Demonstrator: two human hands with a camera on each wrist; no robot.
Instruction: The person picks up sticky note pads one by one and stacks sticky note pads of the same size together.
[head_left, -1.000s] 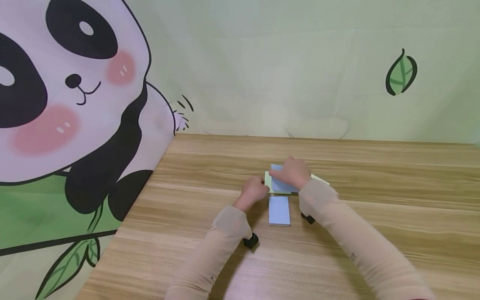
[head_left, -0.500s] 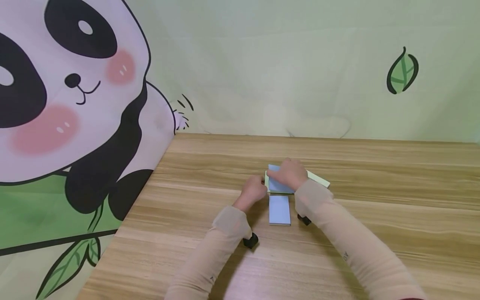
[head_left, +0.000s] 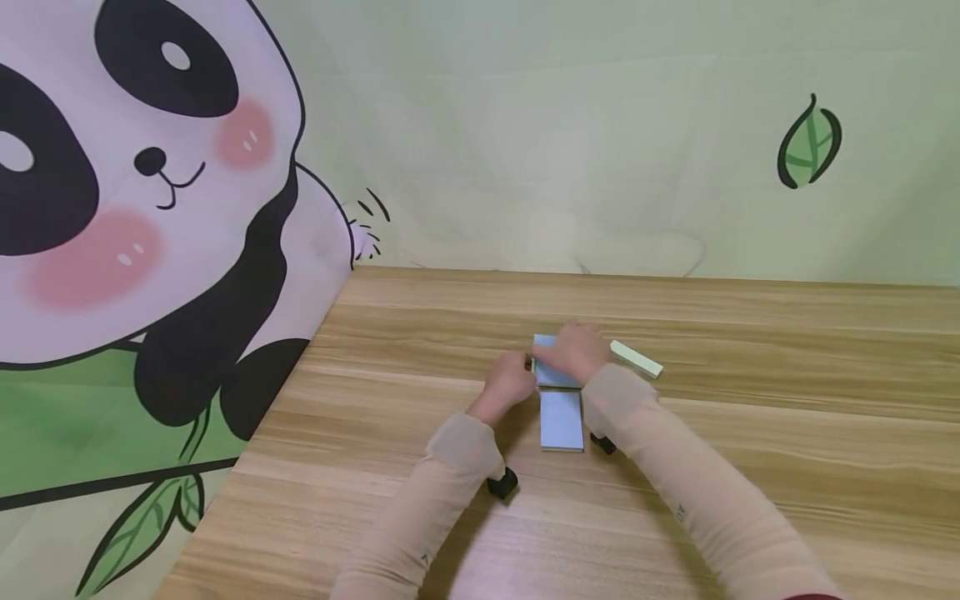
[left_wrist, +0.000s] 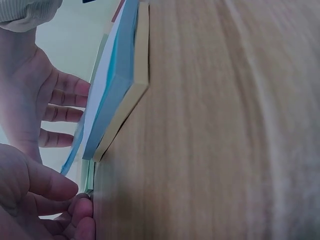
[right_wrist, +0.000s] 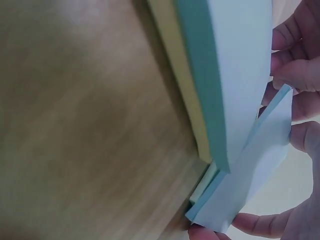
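Fingers (right_wrist: 300,75) of the right hand (head_left: 576,352) curl round a loose blue sheet (right_wrist: 250,185), peeled up off the far pad (head_left: 553,373); the left hand (head_left: 510,382), fingers curled, pinches that pad's left edge, thumb and fingertips (left_wrist: 82,207) meeting at its corner. A second blue pad (head_left: 562,421) lies flat just nearer the person, between both sleeves. A pale green strip (head_left: 636,359) sits right of the right hand on the wood table (head_left: 787,400); panda wall (head_left: 150,208) to the left.
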